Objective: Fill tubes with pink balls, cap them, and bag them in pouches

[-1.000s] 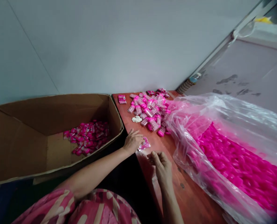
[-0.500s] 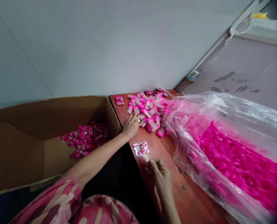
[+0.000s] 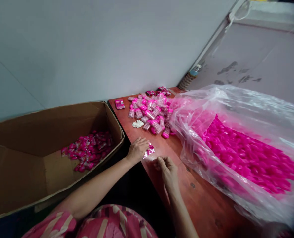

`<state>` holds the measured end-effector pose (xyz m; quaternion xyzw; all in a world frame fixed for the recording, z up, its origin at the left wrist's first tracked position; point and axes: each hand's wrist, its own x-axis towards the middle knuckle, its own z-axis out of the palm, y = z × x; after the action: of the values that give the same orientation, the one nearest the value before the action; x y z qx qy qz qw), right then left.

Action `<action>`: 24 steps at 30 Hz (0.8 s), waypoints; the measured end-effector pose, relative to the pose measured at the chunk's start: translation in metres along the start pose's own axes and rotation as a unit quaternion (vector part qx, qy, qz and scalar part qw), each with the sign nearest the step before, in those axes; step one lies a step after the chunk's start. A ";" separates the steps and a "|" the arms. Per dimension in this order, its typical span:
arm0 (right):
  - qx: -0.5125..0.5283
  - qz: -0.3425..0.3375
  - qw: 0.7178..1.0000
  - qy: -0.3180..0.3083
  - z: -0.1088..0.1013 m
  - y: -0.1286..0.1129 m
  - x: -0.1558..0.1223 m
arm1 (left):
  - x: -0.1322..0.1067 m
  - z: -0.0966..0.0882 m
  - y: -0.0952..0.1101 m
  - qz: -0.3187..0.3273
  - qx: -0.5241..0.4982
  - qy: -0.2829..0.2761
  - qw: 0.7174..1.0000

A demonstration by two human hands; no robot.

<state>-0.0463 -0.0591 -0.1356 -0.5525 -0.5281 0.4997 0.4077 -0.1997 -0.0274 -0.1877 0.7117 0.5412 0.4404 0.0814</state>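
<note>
My left hand point(image 3: 137, 150) lies palm down at the table's near-left edge, fingers stretched out over a shiny pink foil sachet point(image 3: 150, 150) and partly covering it. My right hand point(image 3: 167, 172) is just right of the sachet, thumb and fingertips pinched together; whatever is between them is too small or hidden to make out. Beyond my left hand lies a crumpled white wad point(image 3: 137, 124). Behind it is a heap of small clear bottles with pink caps point(image 3: 152, 110), filled with pale pink pieces.
An open cardboard box point(image 3: 114, 123) at left holds a pile of pink wrapped packets point(image 3: 90, 150). A large clear plastic bag point(image 3: 251, 105) of bright pink plastic pieces point(image 3: 246, 158) covers the table's right side. Flat pink packets point(image 3: 119, 104) and a bottle point(image 3: 190, 76) sit near the wall.
My left hand has drawn back from beside the bottle heap to the foil sachet, uncovering the white wad. My right hand stays pinched. The view has shifted slightly.
</note>
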 end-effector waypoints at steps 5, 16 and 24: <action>0.115 -0.031 0.992 0.035 0.013 0.001 0.018 | -0.004 -0.012 0.031 -0.038 -0.151 0.032 0.987; 0.084 -0.041 0.990 -0.108 0.007 -0.023 0.037 | 0.001 -0.047 0.043 -0.385 -0.480 -0.137 0.777; -0.427 -0.256 0.862 -0.096 -0.031 -0.033 0.115 | -0.005 -0.047 0.044 -0.470 -0.518 -0.053 0.713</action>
<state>-0.0282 0.0610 -0.1116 -0.4678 -0.8489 0.1535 0.1925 -0.2026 -0.0664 -0.1358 0.2338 0.4875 0.5185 0.6624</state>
